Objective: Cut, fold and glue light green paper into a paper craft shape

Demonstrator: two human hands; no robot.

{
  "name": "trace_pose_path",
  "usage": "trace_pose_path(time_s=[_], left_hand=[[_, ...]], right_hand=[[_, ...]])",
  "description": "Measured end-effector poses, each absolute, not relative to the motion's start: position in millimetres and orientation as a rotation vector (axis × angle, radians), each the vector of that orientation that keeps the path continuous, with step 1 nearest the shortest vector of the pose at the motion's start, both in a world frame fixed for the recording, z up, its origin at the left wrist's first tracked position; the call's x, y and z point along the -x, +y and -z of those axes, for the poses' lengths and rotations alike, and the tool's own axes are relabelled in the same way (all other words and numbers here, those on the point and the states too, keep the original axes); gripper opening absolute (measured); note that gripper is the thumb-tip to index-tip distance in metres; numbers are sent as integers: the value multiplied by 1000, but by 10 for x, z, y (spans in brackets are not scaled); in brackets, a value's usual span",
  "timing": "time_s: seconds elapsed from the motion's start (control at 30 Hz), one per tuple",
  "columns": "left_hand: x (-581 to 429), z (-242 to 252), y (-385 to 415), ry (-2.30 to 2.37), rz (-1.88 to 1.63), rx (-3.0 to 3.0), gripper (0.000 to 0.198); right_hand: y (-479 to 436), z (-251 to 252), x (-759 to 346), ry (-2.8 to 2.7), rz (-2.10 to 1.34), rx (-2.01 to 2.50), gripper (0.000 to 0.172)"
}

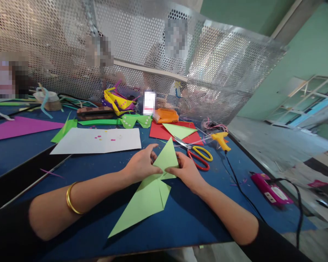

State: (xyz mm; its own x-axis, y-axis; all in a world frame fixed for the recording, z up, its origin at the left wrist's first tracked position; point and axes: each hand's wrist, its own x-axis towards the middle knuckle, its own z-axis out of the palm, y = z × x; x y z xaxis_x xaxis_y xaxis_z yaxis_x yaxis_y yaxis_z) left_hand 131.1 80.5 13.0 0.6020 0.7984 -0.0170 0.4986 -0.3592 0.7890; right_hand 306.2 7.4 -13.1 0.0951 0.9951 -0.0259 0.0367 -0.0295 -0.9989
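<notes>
Evenly, the left hand (142,163) and the right hand (188,170) share a folded pale green paper sheet (147,200)

The paper is in front of the person, over a blue-topped counter (196,223), its upper point facing away and its long lower wing slanting toward the near left. Each grip is closed on it from its own side: the thumbs lie on the front face, almost meeting near the middle, while the fingers curl partly out of sight behind. Such a hold probably keeps the creases aligned and stops the layers sliding; how far the sheet is lifted, I cannot tell.

Metal scissors with red and yellow handles (190,147) lie half open just beyond the right hand, handles turned rightward, apparently within easy reach. Behind them, a pale green triangular paper piece (182,131) rests on a red flat sheet (156,134). A yellow plastic glue gun (221,139) sits farther right, its black cord (236,179) trailing along that side, perhaps to stay clear of the paper. Left of centre, a white rectangular sheet (98,145) carries small pink scraps (113,139), seemingly catching loose bits.
</notes>
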Motion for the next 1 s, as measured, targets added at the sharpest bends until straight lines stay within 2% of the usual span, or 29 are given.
trace_pose_path(time_s=[0.13,0.3,0.37,0.53,0.7,0.9,1.0], left_hand=[[-1324,-191,773,938,-402,-1683,80],[-1315,-260,760,943,-324,-1686,42],[-1304,-278,776,953,-307,-1710,35],[-1280,-299,827,931,-361,-1749,31],[-1279,-314,830,926,-349,-1721,31],[-1281,-335,839,922,-477,-1710,31],[-1299,-343,815,950,-500,-1668,30]], right_hand=[[79,105,-3061,-1087,-1048,1287,44],[91,47,-3031,-1020,-1031,1250,43],[105,6,-3023,-1034,-1077,1258,43],[147,-76,-3027,-1123,-1160,1362,42],[165,-59,-3006,-1146,-1100,1401,38],[136,-137,-3023,-1062,-1129,1348,47],[116,-154,-3024,-1049,-1101,1381,41]])
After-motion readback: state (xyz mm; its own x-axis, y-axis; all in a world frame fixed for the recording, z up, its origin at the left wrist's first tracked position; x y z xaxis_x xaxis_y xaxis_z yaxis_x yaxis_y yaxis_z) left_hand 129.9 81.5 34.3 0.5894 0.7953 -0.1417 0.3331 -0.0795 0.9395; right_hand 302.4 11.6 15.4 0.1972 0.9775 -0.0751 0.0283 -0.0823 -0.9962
